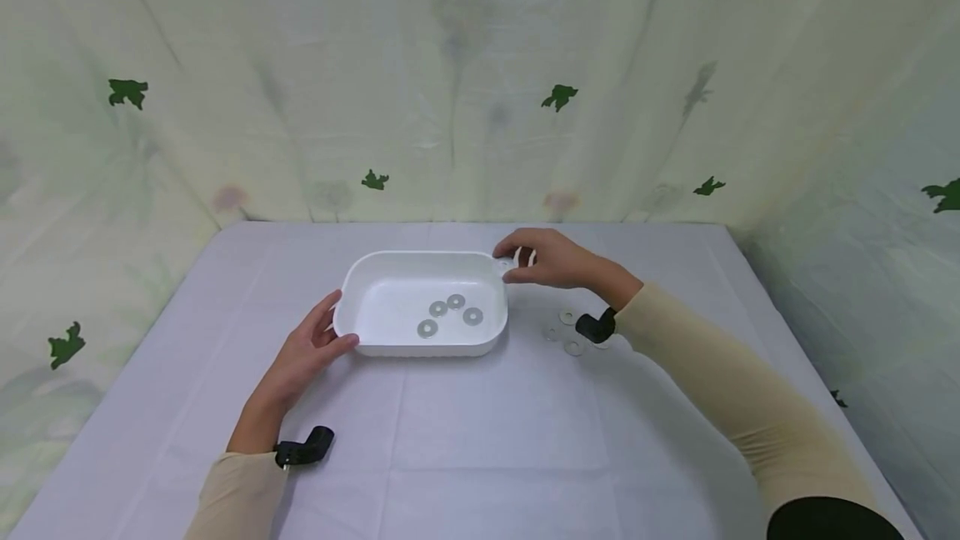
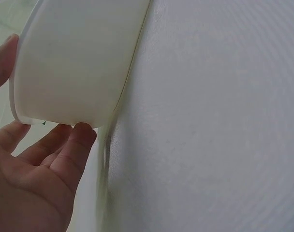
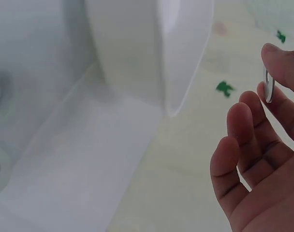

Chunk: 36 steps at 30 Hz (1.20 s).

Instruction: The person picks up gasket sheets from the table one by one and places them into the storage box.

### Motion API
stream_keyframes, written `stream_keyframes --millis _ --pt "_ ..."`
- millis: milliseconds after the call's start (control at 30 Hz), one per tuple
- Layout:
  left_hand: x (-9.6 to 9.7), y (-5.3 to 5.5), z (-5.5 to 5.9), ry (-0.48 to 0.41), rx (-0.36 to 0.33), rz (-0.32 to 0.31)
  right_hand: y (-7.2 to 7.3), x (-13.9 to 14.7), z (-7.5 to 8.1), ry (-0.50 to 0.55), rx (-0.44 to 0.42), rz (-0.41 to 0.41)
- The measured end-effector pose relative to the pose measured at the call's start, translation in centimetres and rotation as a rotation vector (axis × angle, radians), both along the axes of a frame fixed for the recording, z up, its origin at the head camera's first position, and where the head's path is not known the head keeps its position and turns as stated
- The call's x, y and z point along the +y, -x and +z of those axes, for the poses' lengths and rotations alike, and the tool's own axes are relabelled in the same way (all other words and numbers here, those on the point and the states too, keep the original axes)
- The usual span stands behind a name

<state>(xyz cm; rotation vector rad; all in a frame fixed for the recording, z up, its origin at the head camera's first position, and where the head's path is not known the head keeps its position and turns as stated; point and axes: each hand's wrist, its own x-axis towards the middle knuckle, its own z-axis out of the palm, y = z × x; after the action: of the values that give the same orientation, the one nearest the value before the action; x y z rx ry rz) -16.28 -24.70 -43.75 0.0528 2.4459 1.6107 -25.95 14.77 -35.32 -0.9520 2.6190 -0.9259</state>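
Note:
A white tray (image 1: 390, 294) stands on the table with several flat metal washers (image 1: 421, 328) lying inside it. My left hand (image 1: 303, 357) grips the tray's left end, its thumb at the front corner and its fingers against the side. In the left wrist view, fingertips (image 2: 81, 133) touch the tray's outer wall. Just beyond the tray's right rim, my right hand (image 1: 553, 261) pinches one washer (image 3: 269, 92) on edge between thumb and forefinger. Its other fingers are loosely bent. More washers (image 1: 573, 355) lie on the table below the right wrist, partly hidden by the wrist camera.
A white cloth covers the table (image 1: 480, 440). Behind and beside it hangs a pale curtain (image 1: 420, 90) with green leaf shapes. Black cameras are worn on the left wrist (image 1: 307, 448) and the right wrist (image 1: 596, 327).

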Motion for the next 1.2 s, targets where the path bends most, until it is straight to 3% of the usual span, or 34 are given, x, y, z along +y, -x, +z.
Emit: stream_keyframes --millis 467,1200 --pt "0.0 0.1 -0.1 -0.017 0.006 -0.007 -1.2 -6.0 -1.1 0.001 -0.051 0.167" --pt "-0.1 0.0 0.0 0.007 0.001 -0.002 -1.7 -6.8 -1.7 -0.013 -0.05 0.218"
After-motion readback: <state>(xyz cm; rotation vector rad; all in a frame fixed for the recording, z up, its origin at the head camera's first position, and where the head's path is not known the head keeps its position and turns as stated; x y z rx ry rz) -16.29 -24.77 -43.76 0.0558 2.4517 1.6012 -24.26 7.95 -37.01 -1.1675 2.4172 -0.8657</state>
